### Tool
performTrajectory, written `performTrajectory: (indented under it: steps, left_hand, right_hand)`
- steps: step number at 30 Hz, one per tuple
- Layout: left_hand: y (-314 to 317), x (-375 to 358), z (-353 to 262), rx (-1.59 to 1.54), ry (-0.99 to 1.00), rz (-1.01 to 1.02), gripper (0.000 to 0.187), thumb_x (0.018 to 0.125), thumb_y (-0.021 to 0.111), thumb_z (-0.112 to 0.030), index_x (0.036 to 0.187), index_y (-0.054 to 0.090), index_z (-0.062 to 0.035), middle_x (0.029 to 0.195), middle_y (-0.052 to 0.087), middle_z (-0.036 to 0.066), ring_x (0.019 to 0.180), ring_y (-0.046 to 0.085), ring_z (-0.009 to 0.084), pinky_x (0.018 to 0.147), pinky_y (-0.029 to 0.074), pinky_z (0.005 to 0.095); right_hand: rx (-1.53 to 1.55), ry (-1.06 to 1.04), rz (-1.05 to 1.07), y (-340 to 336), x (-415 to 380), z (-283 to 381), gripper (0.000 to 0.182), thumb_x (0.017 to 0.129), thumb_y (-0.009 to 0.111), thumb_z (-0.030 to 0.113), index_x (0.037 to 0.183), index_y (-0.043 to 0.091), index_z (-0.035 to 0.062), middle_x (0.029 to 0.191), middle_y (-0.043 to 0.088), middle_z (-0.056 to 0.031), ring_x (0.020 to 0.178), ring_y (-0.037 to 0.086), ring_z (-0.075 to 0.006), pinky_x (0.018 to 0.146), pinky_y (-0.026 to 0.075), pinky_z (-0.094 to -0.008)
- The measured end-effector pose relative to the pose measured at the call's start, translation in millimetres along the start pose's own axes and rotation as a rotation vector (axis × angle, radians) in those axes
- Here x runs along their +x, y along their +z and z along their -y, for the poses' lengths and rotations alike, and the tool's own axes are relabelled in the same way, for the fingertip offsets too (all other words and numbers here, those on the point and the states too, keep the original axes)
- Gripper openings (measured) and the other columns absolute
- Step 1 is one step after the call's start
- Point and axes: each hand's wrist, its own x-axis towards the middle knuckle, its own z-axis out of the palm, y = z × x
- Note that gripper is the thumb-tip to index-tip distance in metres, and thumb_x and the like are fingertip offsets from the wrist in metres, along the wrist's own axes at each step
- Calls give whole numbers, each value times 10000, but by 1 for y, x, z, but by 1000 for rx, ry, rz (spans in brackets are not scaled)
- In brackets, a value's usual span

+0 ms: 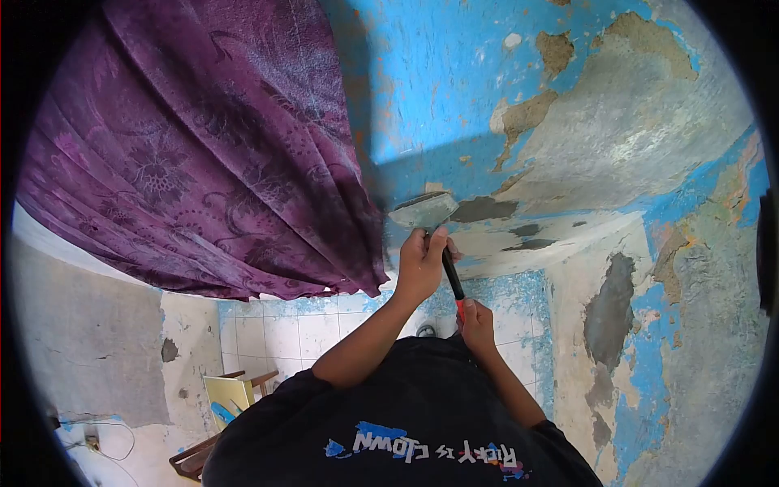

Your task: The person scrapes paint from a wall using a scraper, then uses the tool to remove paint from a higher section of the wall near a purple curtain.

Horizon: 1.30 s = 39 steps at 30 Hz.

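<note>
- The scraper (452, 273) is near the centre of the frame: its broad blade (425, 212) lies up by the wall, and its black handle slants down and right to a red grip (460, 311).
- Left hand (420, 265): its fingers are closed around the upper handle, just below the blade.
- Right hand (477, 326): lower and further right, its fingers are wrapped around the red grip; both hands hold the one tool.
- The blade appears to meet the blue wall (454, 97), beside a dark grey patch (484, 209); whether its whole edge touches, I cannot tell.
- Handling, as a judgement: the scraper looks stiff and fairly light, with its weight towards the blade. The blade may be thin and sharp along the front, so fingers belong on the handle; the red grip and the black neck give two good holds. Dust could make the shaft slippery.
- The wall looks brittle, its paint flaking around bare patches in the upper right.
- A purple curtain (211, 146) fills the upper left, soft and loose, its edge near the blade and apt to snag.
- Pale floor tiles (319, 331) show below; at lower left, a blue object (221, 412) rests on a yellow surface (217, 388).
</note>
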Motion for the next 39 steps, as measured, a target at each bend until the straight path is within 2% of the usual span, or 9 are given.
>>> performTrajectory:
  steps: [4, 9, 12, 15, 19, 28, 33, 36, 39]
  left_hand:
    - [4, 7, -2, -50, 14, 6, 348, 1016, 522, -303, 899, 469, 19, 743, 618, 99, 693, 666, 186, 663, 547, 309]
    - [-2, 2, 5, 17, -13, 9, 362, 1017, 522, -330, 904, 469, 10, 748, 615, 106, 676, 661, 189, 658, 548, 319]
    - [5, 1, -4, -93, -1, -14, 371, 1014, 527, -334, 889, 472, 11, 740, 615, 110, 680, 664, 193, 658, 551, 323]
    - [1, 4, -8, 39, 15, 12, 363, 1013, 530, -326, 867, 469, 0, 730, 616, 114, 690, 669, 201, 664, 558, 327]
    - [0, 3, 0, -55, 8, 21, 357, 1016, 519, -309, 875, 482, 17, 720, 617, 111, 684, 666, 197, 659, 554, 325]
    - [-4, 5, -3, 65, 5, 35, 413, 1023, 489, -316, 814, 521, 39, 683, 636, 117, 656, 669, 187, 654, 548, 313]
    - [-7, 14, -4, 97, 23, 75, 400, 1025, 487, -341, 845, 466, 15, 733, 616, 123, 682, 682, 227, 639, 557, 350]
    - [-6, 11, 7, 153, 30, 8, 442, 1019, 489, -344, 793, 509, 35, 660, 637, 128, 633, 671, 192, 613, 535, 312]
    - [-1, 11, -2, 55, 3, 16, 453, 1021, 487, -347, 775, 505, 32, 650, 633, 127, 620, 666, 191, 594, 525, 317]
  right_hand:
    - [-73, -73, 14, -5, 9, 2, 447, 1047, 409, 336, 729, 540, 51, 612, 482, 14, 503, 427, -68, 455, 342, -248]
    - [-23, -44, 16, -3, 5, -7, 438, 1045, 422, 341, 746, 549, 48, 617, 479, 16, 506, 430, -67, 457, 349, -246]
    - [-24, -63, 7, -5, 10, 5, 433, 1045, 424, 346, 763, 557, 46, 625, 478, 18, 509, 431, -66, 460, 353, -245]
    - [-12, -48, 10, -1, 3, 4, 437, 1044, 426, 353, 764, 559, 45, 618, 477, 16, 503, 432, -68, 458, 351, -246]
    - [-9, -102, 2, -3, 16, -8, 441, 1043, 427, 354, 751, 553, 49, 595, 465, 13, 495, 431, -71, 452, 342, -247]
    - [18, -8, -22, -1, 7, 2, 415, 1017, 478, 313, 750, 597, 18, 595, 490, 13, 533, 443, -62, 487, 350, -261]
    - [3, -51, -27, 1, 7, 14, 442, 1034, 454, 361, 719, 531, 61, 580, 455, 20, 489, 417, -65, 450, 331, -246]
    - [-57, -55, -24, 0, 3, -4, 428, 1035, 453, 347, 728, 532, 60, 581, 452, 23, 491, 416, -66, 451, 334, -248]
    - [-10, -72, -22, -6, 15, -3, 405, 1036, 453, 333, 752, 542, 57, 586, 455, 22, 490, 418, -68, 451, 335, -248]
